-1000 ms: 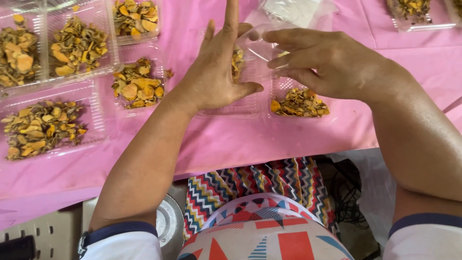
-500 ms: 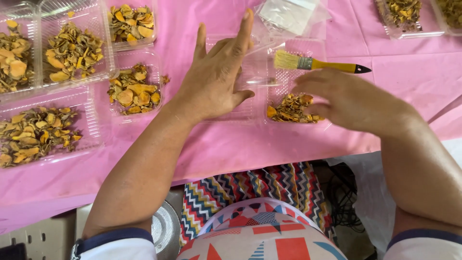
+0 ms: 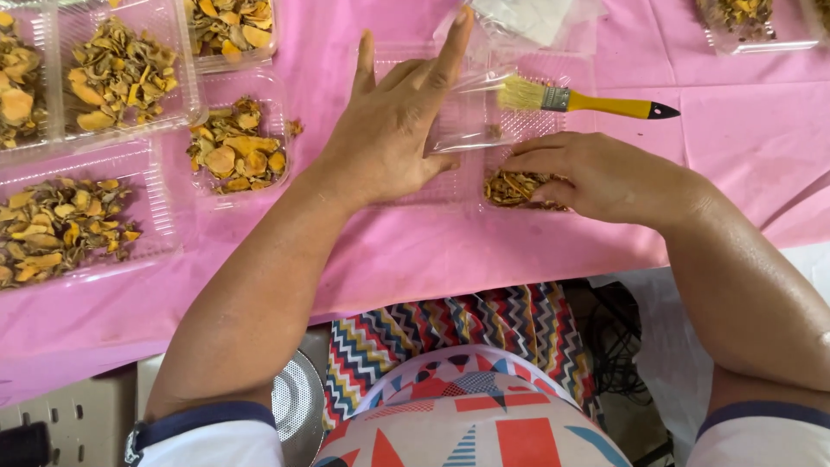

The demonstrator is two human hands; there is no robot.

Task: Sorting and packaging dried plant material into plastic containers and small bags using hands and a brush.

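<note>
Fingers spread, the left hand (image 3: 393,138) lies flat on the clear hinged box (image 3: 467,130), apparently steadying it, while the right hand (image 3: 596,173) curls loosely over the dried slices (image 3: 510,186) in the box's near-right tray, the yellow-handled brush (image 3: 588,102) lying just beyond.

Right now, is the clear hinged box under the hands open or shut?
Open. The clear box lies spread flat; the left hand presses the lid half, and the right hand touches dried slices in the other half.

A clear plastic box (image 3: 484,130) lies open on the pink cloth at centre, its lid pressed flat on the left; a small heap of brown dried slices (image 3: 517,188) fills its near-right corner.
</note>
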